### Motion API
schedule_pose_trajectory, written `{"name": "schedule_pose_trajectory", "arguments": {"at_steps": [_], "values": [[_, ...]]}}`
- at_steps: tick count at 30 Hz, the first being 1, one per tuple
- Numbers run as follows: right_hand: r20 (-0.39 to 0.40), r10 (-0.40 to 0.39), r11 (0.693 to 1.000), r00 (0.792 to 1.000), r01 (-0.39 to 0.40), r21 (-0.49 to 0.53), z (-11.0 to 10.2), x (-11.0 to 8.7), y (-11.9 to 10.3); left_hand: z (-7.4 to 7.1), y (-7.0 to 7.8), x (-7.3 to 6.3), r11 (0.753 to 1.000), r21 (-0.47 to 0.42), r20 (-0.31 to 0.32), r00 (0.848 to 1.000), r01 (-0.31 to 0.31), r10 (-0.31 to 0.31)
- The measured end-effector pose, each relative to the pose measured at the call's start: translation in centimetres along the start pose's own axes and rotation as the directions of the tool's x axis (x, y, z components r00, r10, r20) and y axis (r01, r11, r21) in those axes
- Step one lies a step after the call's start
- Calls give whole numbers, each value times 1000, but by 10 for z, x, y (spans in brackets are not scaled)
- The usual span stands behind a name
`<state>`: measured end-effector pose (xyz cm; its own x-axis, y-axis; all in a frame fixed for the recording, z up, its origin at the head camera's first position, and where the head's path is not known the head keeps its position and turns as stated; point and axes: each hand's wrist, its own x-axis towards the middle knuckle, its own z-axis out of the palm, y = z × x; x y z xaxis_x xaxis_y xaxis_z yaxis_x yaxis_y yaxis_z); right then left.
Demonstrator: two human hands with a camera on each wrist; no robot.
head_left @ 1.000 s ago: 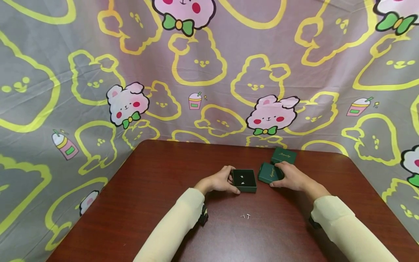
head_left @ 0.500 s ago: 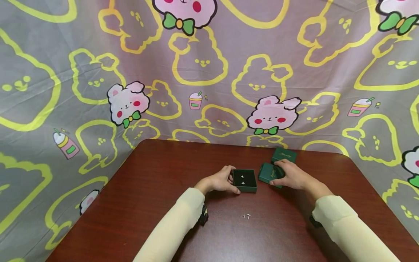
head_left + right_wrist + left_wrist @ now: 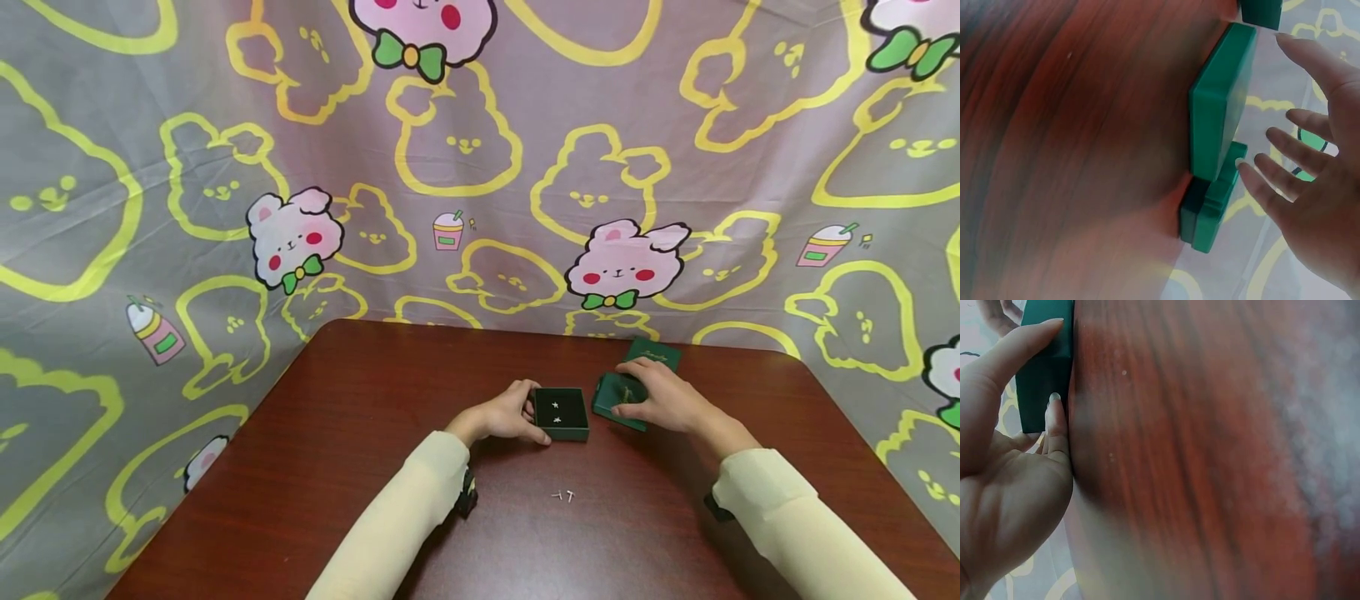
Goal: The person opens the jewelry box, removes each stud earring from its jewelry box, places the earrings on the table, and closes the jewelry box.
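Note:
My left hand [image 3: 506, 414] grips the open dark green jewelry box [image 3: 566, 434] by its left side, thumb at the near wall. In the left wrist view the thumb and fingertips press the box [image 3: 1041, 394]. Two small star-shaped earrings [image 3: 557, 420] sit on its black insert. My right hand [image 3: 667, 402] is over the green box lid [image 3: 609, 403] with gold lettering, which lies right of the open box. In the right wrist view the fingers are spread and apart from the lid [image 3: 1210, 119]. The hand hides part of the lid in the head view.
Behind the lid stands another green jewelry box [image 3: 652, 348] with gold lettering. Two small silvery pieces with thin pins [image 3: 570, 497] lie on the brown table [image 3: 390, 367] nearer the front. A patterned cloth [image 3: 480, 275] hangs behind the table.
My right hand has lifted slightly from the lid and shifted a little left, with its fingers coming away from the lid's edges. The left hand and open box have stayed in place.

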<state>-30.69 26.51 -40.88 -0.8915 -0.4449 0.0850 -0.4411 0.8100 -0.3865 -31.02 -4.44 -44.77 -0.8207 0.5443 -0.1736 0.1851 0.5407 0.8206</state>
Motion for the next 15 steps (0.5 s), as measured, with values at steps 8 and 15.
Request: {"name": "schedule_pose_trajectory", "arguments": {"at_steps": [8,15], "values": [[-42,-71,996,997,73,52,6,6,-10,1,-3,2,999,-20,-4,1000,-30,30],[-60,-146,986,987,150,73,14,13,-17,2,-2,3,999,-20,-20,999,-40,40]]}}
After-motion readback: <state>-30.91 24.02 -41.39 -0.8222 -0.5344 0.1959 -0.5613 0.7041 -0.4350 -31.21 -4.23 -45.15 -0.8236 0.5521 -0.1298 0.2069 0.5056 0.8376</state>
